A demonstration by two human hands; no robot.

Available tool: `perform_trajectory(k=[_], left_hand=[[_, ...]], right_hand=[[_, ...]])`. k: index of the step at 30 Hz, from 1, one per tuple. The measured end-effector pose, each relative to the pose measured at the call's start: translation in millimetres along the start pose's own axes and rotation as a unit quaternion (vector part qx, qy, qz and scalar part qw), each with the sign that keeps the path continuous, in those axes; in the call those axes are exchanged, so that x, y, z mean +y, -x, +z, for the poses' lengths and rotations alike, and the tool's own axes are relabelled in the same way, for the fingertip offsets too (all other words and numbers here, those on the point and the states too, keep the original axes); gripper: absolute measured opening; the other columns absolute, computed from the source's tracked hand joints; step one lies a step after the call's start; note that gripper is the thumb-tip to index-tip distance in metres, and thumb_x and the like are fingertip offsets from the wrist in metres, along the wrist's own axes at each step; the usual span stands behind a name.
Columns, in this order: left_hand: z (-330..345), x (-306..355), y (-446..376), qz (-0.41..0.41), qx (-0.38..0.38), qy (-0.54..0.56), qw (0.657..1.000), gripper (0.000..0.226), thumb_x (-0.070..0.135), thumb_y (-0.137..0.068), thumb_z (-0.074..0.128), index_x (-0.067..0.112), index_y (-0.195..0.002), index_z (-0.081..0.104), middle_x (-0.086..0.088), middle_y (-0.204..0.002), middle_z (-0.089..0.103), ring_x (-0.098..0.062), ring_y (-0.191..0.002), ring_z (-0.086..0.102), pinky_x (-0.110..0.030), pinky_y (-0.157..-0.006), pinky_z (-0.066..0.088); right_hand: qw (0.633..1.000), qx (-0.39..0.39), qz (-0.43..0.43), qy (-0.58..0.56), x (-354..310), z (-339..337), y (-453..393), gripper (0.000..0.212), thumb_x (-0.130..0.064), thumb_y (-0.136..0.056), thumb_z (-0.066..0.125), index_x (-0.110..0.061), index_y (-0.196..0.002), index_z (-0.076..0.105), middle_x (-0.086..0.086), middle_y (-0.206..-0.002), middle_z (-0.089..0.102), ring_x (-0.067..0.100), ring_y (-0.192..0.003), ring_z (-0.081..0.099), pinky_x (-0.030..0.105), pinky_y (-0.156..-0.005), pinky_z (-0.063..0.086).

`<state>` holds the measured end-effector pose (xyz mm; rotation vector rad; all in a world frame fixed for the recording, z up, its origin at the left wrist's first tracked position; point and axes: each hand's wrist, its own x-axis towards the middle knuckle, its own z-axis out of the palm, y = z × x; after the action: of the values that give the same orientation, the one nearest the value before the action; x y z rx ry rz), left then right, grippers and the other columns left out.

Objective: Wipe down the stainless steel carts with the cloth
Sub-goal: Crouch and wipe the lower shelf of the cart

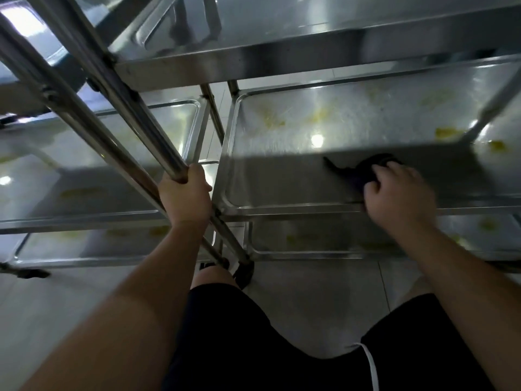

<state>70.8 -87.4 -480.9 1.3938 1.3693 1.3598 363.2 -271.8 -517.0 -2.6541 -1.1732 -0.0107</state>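
Note:
Two stainless steel carts stand side by side. On the right cart's middle shelf, my right hand grips a dark cloth bunched under its fingers near the shelf's front rim. The far half of that shelf carries yellow stains. My left hand is wrapped around a slanted steel tube of the cart frame, between the two carts. The right cart's top shelf hangs over the middle shelf and shades its front half.
The left cart's middle shelf and both bottom shelves also show yellow smears. Cart legs and a dark caster stand just in front of my knees. Pale tiled floor lies below.

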Motion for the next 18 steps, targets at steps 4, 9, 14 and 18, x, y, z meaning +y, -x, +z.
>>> perform_trajectory(k=[4,9,14,18], left_hand=[[-4.2,0.5,0.6,-0.007,-0.003,-0.043,0.999,0.039,0.034,-0.089,0.060,-0.004,-0.086,0.067,0.002,-0.061,0.069,-0.006,-0.055,0.064,-0.019,-0.047,0.046],[-12.4,-4.3,18.9,-0.021,-0.007,-0.182,0.983,0.025,0.052,-0.092,0.062,0.028,-0.097,0.059,0.004,-0.091,0.066,-0.012,-0.081,0.066,-0.037,-0.071,0.058],[-8.2,-31.9,90.3,-0.146,0.068,-0.182,0.970,0.039,0.039,-0.087,0.068,0.023,-0.117,0.049,-0.004,-0.125,0.052,-0.031,-0.109,0.059,-0.045,-0.094,0.047],[29.2,-31.6,150.3,-0.108,-0.110,-0.196,0.968,0.017,0.027,-0.091,0.066,0.030,-0.095,0.050,0.006,-0.095,0.064,-0.018,-0.088,0.065,-0.036,-0.075,0.048]], right_hand=[[0.990,-0.052,-0.127,-0.041,-80.3,17.2,14.6,0.060,-0.042,-0.097,0.030,-0.024,-0.147,0.058,0.004,-0.152,0.056,0.027,-0.139,0.049,0.044,-0.107,0.046],[0.970,-0.104,-0.205,-0.074,-113.3,22.3,13.1,0.057,-0.043,-0.101,0.033,-0.030,-0.153,0.052,-0.001,-0.163,0.045,0.022,-0.151,0.036,0.044,-0.119,0.035],[0.978,-0.079,-0.176,-0.074,-55.8,10.8,7.3,0.063,-0.044,-0.096,0.030,-0.030,-0.152,0.055,0.000,-0.162,0.047,0.022,-0.150,0.039,0.045,-0.118,0.039],[0.988,-0.056,-0.133,-0.047,12.2,-2.8,-2.3,0.064,-0.045,-0.095,0.029,-0.028,-0.151,0.055,0.001,-0.160,0.049,0.025,-0.148,0.043,0.046,-0.114,0.043]])
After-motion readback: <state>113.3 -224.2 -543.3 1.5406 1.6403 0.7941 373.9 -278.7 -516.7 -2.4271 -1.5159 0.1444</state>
